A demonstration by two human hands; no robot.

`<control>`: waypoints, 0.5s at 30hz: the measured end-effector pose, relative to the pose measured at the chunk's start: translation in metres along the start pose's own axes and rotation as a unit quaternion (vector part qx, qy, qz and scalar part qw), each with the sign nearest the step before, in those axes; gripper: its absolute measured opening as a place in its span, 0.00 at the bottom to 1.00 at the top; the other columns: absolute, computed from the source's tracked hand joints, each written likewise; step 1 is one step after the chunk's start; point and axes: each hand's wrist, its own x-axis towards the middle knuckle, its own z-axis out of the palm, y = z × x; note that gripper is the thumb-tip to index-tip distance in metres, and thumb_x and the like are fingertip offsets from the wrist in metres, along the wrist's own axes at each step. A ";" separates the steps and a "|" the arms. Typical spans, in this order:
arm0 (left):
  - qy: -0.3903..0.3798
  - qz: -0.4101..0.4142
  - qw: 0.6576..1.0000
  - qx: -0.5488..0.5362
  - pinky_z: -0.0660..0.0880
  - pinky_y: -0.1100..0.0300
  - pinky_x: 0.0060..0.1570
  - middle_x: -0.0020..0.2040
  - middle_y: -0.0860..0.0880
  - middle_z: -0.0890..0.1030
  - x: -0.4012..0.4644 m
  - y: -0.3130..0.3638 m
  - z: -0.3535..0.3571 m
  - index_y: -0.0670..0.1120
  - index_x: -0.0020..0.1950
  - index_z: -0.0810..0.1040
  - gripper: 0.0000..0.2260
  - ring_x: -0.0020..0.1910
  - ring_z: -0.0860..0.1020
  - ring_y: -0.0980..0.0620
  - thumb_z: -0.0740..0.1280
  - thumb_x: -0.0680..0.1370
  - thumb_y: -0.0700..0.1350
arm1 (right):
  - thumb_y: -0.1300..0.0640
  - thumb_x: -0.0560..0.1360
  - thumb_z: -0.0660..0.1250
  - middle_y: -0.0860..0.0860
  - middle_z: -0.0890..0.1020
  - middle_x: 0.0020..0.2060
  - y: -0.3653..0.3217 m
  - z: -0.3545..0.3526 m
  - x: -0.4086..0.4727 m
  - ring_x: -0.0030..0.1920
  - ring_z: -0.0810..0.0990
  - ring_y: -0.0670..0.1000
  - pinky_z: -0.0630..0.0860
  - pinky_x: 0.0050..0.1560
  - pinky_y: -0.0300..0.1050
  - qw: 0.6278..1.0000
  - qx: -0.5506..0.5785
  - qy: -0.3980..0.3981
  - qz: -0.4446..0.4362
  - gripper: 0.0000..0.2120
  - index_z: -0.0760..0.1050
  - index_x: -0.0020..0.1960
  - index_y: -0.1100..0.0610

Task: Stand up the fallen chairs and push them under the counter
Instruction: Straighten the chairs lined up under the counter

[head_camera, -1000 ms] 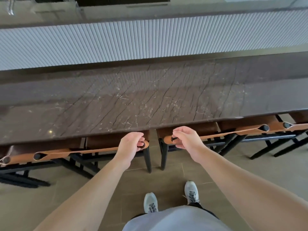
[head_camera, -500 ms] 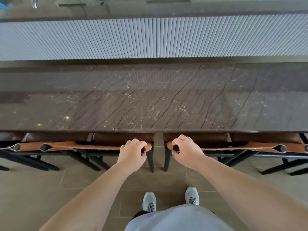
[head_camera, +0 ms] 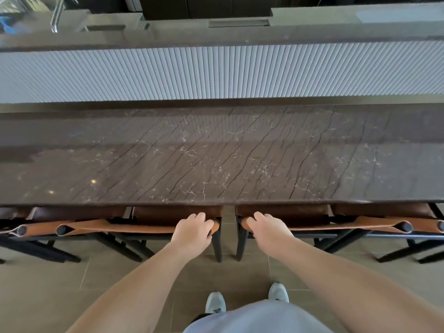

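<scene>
**Chairs at the surface: both hands on the backrests**

- Left hand [head_camera: 192, 233]: grip curled over the right end of the tan backrest of the left chair [head_camera: 134, 228], fingers wrapped over the top edge at the black post.
- Right hand [head_camera: 268, 230]: grip curled over the left end of the tan backrest of the right chair [head_camera: 319, 225], fingers over the top edge.
- The 2 held chairs: upright, side by side, a narrow gap between their black back legs; brown seats tucked beneath the front edge of the surface [head_camera: 216, 159], backrests just outside that edge.
- Further chairs: 1 more upright chair at far left [head_camera: 26, 229] and 1 at far right [head_camera: 439, 225], each just beside its neighbour, seats likewise under the edge.
- Surface: dark brown veined stone, running the full width of the view.
- Behind it: a pale ribbed panel [head_camera: 216, 73], then a higher grey ledge with a metal tap [head_camera: 57, 14] at upper left.
- Below: tan tiled floor [head_camera: 48, 284]; 2 white shoes [head_camera: 278, 292] between the forearms.
</scene>
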 end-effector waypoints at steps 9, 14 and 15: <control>-0.007 0.042 0.999 -0.002 0.66 0.55 0.36 0.44 0.52 0.67 0.012 -0.006 -0.005 0.49 0.54 0.77 0.11 0.49 0.75 0.47 0.64 0.78 0.53 | 0.60 0.78 0.62 0.54 0.73 0.51 0.007 -0.001 0.004 0.51 0.76 0.58 0.73 0.46 0.52 0.999 -0.005 -0.001 -0.032 0.11 0.72 0.60 0.57; -0.004 0.046 0.999 -0.005 0.66 0.56 0.36 0.44 0.52 0.65 0.014 -0.008 -0.004 0.49 0.54 0.77 0.11 0.49 0.75 0.47 0.65 0.77 0.54 | 0.60 0.78 0.62 0.54 0.74 0.51 0.008 -0.001 0.006 0.51 0.76 0.58 0.75 0.48 0.52 0.999 -0.006 -0.002 -0.033 0.10 0.72 0.59 0.57; -0.005 0.046 0.999 -0.006 0.66 0.55 0.35 0.44 0.52 0.65 0.014 -0.008 -0.003 0.49 0.54 0.77 0.11 0.49 0.75 0.47 0.65 0.77 0.54 | 0.60 0.78 0.62 0.54 0.74 0.51 0.008 0.000 0.006 0.51 0.76 0.58 0.75 0.48 0.52 0.999 -0.006 -0.006 -0.034 0.10 0.72 0.59 0.57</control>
